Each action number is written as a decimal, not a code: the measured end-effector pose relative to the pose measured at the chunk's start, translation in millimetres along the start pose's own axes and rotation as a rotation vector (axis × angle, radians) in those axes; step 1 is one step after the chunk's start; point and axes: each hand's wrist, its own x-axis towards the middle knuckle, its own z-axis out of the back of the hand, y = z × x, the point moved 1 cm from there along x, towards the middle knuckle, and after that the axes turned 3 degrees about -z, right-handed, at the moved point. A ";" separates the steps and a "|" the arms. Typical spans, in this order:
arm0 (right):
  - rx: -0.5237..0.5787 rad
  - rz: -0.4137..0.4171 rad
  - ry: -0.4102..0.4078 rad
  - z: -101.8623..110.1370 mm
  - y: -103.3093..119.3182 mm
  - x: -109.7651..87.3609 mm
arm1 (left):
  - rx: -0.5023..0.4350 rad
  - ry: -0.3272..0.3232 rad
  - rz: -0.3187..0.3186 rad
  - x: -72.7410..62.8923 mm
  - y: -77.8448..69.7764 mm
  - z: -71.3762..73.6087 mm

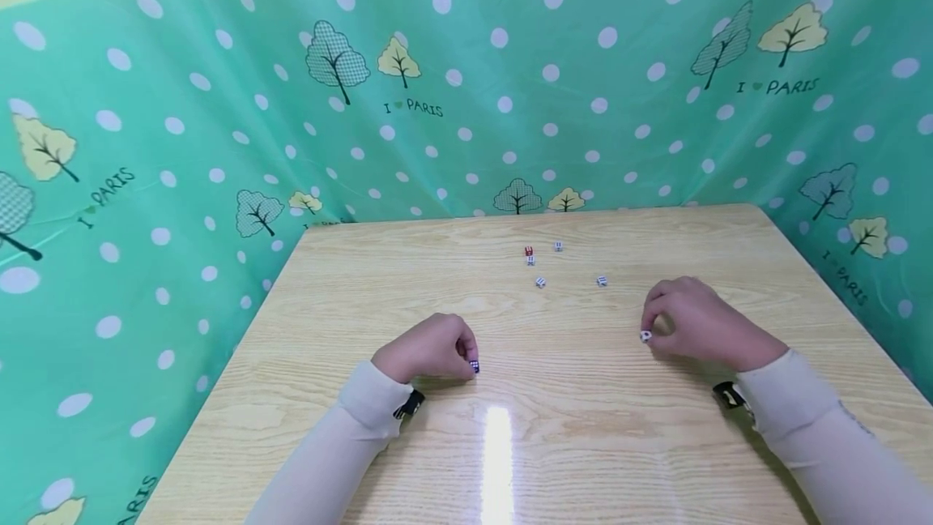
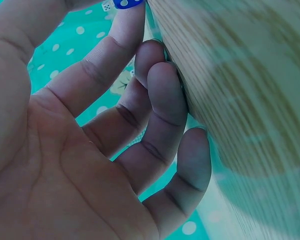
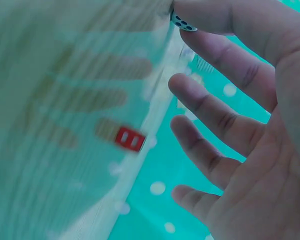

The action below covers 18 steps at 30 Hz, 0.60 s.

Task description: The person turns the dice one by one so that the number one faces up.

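Between thumb and index finger, my left hand (image 1: 436, 347) pinches a blue die (image 1: 475, 366) with white dots, low over the wooden table (image 1: 554, 395). The left wrist view catches only part of this blue die (image 2: 127, 3) at its top edge. Farther right, my right hand (image 1: 688, 321) pinches a white die (image 1: 645, 336) with dark dots. In the right wrist view that white die (image 3: 184, 23) shows at the fingertips, close to the tabletop, while the other fingers are spread. Whether either die touches the wood I cannot tell.
Toward the back of the table a red die (image 1: 529, 250) stands right behind a white die (image 1: 530, 261). Other white dice lie around them: one at the back (image 1: 559, 246), one nearer (image 1: 540, 282), one to the right (image 1: 602, 281). A green patterned cloth (image 1: 503, 63) surrounds the table.
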 end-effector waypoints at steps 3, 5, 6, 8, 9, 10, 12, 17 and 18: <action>-0.002 -0.039 -0.004 1.0 -12.2 1.0 | -0.001 -0.001 -0.001 0.1 1.0 0.1; 0.005 -0.065 0.000 2.5 -18.6 0.8 | -0.003 -0.001 -0.002 0.4 1.9 0.0; 0.005 -0.070 0.000 3.3 -21.5 0.5 | -0.004 -0.001 -0.004 0.5 2.4 -0.1; 0.009 -0.086 0.004 5.7 -25.3 -0.7 | -0.007 -0.001 -0.004 0.9 2.8 -0.3; 0.010 -0.094 0.007 6.7 -27.2 -1.3 | -0.009 -0.001 -0.003 1.1 2.8 -0.2; 0.010 -0.095 0.009 7.4 -29.2 -1.9 | -0.011 -0.001 -0.002 1.1 2.9 -0.4; 0.016 -0.102 0.012 8.5 -32.2 -2.8 | -0.015 -0.001 -0.003 1.4 3.5 -0.7; 0.032 -0.124 0.035 9.5 -37.9 -3.6 | -0.014 0.002 -0.002 1.3 4.4 -1.2; 0.039 -0.128 0.042 9.7 -38.6 -3.6 | -0.013 0.003 0.000 1.1 4.4 -1.2</action>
